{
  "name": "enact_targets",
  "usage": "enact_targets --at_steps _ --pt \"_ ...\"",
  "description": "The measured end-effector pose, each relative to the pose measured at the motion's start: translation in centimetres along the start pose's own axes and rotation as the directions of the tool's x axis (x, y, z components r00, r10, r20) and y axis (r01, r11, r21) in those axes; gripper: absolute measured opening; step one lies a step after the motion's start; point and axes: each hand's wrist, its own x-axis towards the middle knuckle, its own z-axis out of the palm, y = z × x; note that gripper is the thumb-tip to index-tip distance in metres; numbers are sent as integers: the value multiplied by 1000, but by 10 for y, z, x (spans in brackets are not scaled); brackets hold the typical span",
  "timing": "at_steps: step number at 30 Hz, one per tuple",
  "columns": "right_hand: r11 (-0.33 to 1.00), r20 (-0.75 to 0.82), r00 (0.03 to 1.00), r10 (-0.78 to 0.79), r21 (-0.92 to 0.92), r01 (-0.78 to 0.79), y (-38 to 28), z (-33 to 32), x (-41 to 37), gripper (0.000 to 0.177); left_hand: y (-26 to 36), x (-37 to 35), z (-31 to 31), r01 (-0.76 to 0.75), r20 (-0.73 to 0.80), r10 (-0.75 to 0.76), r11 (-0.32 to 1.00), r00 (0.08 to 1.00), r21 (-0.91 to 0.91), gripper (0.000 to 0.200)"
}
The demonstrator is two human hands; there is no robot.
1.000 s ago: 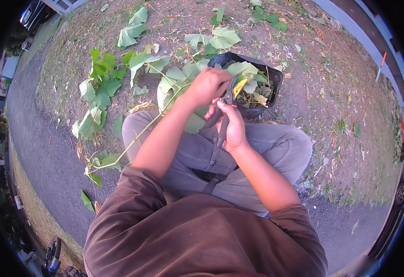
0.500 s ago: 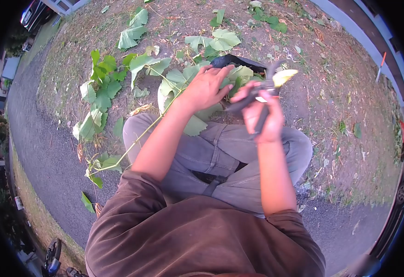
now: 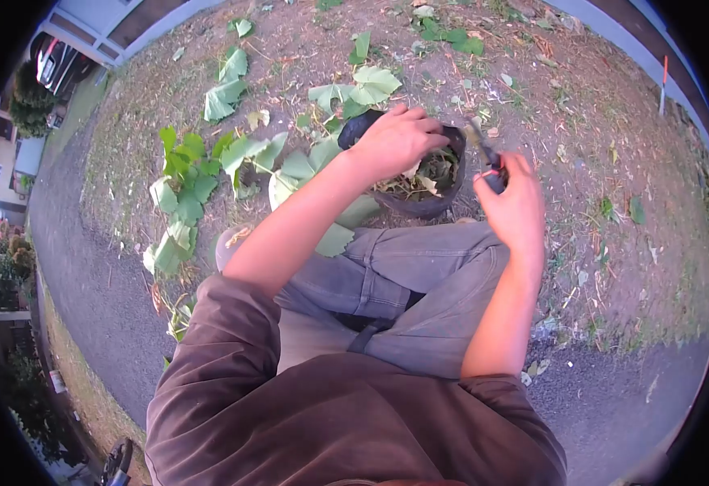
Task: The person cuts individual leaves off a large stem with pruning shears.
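Observation:
I sit on the ground with grey trousers, a black pot (image 3: pixel 431 202) in front of my knees. My left hand (image 3: pixel 399 142) rests palm down over the pot, pressing on the cut leaves (image 3: pixel 431 172) inside it. My right hand (image 3: pixel 516 206) is raised to the right of the pot and grips pruning shears (image 3: pixel 484 150), whose blades point up and away. A long leafy vine (image 3: pixel 188 182) lies on the ground to my left, running under my left forearm.
Loose green leaves (image 3: pixel 371 81) lie scattered on the bare dirt beyond the pot. A paved path (image 3: pixel 87 275) runs along the left. A grey kerb (image 3: pixel 614 36) borders the dirt at the upper right. A parked car (image 3: pixel 51 61) stands at top left.
My right hand has carried the shears away from the vine to the right of the pot. My left hand has let go of the stem and moved onto the leaves in the pot.

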Motion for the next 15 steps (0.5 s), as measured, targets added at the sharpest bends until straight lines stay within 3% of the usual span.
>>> enact_targets --at_steps 1,3,5,10,13,15 --pt "996 113 992 46 -77 -38 -3 -2 -2 42 -5 3 -3 -2 96 -8 994 995 109 35" --pt "967 260 954 149 -239 -86 -1 3 -9 37 -14 -2 -3 29 -4 -29 999 1000 16 27" --pt "948 253 952 172 -303 -91 0 7 -14 38 -17 -8 -9 67 -81 -80 985 993 -157 23" --pt "910 273 943 190 -408 -66 -7 17 -12 40 -5 -13 -33 102 -108 -124 976 986 -191 24" --pt "914 351 890 292 -376 -151 -14 17 -10 40 2 -12 -36 108 -106 -132 971 986 -212 20" --pt "912 311 908 281 -381 -152 -10 20 -11 41 2 -12 -35 116 -111 -144 967 983 -228 15"
